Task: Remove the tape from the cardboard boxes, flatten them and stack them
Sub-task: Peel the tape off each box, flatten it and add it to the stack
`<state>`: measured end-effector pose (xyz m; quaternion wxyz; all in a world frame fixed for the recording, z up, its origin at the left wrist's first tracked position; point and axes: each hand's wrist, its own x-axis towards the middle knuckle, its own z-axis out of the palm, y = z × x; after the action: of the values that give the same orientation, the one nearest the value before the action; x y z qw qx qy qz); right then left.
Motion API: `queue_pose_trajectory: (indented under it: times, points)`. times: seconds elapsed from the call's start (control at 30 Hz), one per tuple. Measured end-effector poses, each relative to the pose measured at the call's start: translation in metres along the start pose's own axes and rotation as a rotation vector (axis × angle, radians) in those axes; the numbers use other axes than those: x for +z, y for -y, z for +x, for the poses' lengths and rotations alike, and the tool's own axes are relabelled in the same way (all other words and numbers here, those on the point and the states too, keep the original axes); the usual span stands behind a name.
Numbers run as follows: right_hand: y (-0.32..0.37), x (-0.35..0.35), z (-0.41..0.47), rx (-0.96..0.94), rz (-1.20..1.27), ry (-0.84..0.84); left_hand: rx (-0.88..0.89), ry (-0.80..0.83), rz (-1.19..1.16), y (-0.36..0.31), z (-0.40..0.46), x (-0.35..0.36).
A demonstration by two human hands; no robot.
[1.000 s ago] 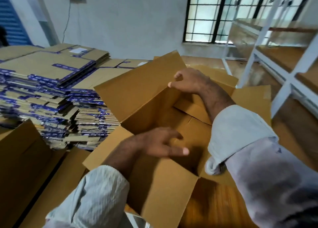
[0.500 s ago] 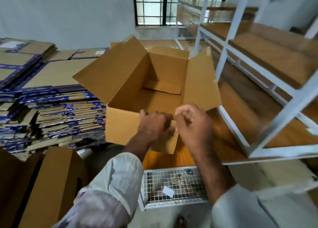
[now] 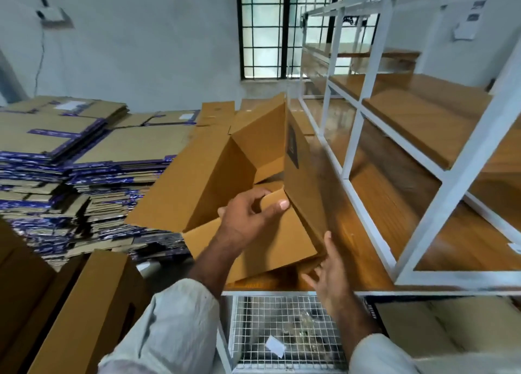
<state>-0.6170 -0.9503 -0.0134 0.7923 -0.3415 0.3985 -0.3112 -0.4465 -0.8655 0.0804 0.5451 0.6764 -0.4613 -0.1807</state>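
Observation:
An open brown cardboard box (image 3: 203, 176) is tilted over the wooden shelf board, its flaps spread and its right wall (image 3: 303, 181) standing nearly on edge. My left hand (image 3: 248, 218) grips the near flap, thumb on top and fingers curled under the edge. My right hand (image 3: 328, 272) is at the box's lower right corner, thumb against the wall and fingers spread beneath it. No tape shows on this box from here. A tall stack of flattened boxes (image 3: 84, 159) with blue tape strips lies to the left.
A white metal shelving frame (image 3: 439, 181) with wooden boards fills the right side. A wire mesh basket (image 3: 284, 334) with scraps stands below the box. More unflattened cardboard boxes (image 3: 81, 311) stand at the lower left. A barred window (image 3: 267, 29) is in the back wall.
The box has been tipped and skewed, its right wall swinging up toward vertical. My left hand stayed on the near flap; my right hand dropped from the flap to the lower right corner.

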Motion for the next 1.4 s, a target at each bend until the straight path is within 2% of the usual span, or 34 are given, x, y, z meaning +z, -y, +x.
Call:
queue_pose_trajectory:
  times: [0.07, 0.13, 0.27, 0.37, 0.53, 0.7, 0.8, 0.93, 1.0, 1.1, 1.2, 1.3, 1.4]
  points:
    - [0.007, 0.005, -0.008, -0.107, -0.017, -0.001, 0.013, -0.057, -0.189, -0.004, -0.006, -0.002]
    - [0.016, 0.008, -0.012, -0.276, -0.138, -0.034, -0.016, -0.126, -0.373, 0.001, -0.014, -0.007]
    - [0.031, 0.006, -0.008, -0.507, -0.364, -0.004, -0.197, -0.155, -0.646, 0.024, -0.039, 0.002]
    - [0.033, -0.003, 0.0, -0.463, -0.594, 0.019, -0.332, -0.236, -0.759, 0.029, -0.048, 0.02]
    - [0.034, -0.013, 0.0, -0.3, -0.631, 0.081, -0.399, -0.44, -0.779, 0.006, -0.035, 0.027]
    - [0.036, -0.012, -0.003, -0.286, -0.659, 0.088, -0.352, -0.414, -0.875, 0.012, -0.03, 0.022]
    - [0.04, -0.006, -0.008, -0.343, -0.651, 0.093, -0.31, -0.393, -0.927, 0.014, -0.032, 0.014]
    - [0.05, 0.013, -0.011, -0.542, -0.785, 0.096, -0.259, -0.426, -0.974, 0.021, -0.038, 0.0]
    - [0.056, 0.028, -0.015, -0.694, -0.916, 0.061, -0.222, -0.471, -1.059, 0.027, -0.043, -0.006]
    - [0.066, 0.058, -0.025, -0.95, -1.144, -0.011, -0.265, -0.556, -1.165, 0.045, -0.053, -0.003]
    - [0.07, 0.092, -0.031, -1.04, -1.448, -0.006, -0.444, -0.567, -1.125, 0.076, -0.067, 0.005]
    - [0.06, 0.111, -0.024, -0.981, -1.655, 0.023, -0.672, -0.335, -0.939, 0.107, -0.084, 0.011]
    - [0.033, 0.11, -0.01, -0.883, -1.767, 0.062, -0.814, -0.22, -0.729, 0.134, -0.097, 0.005]
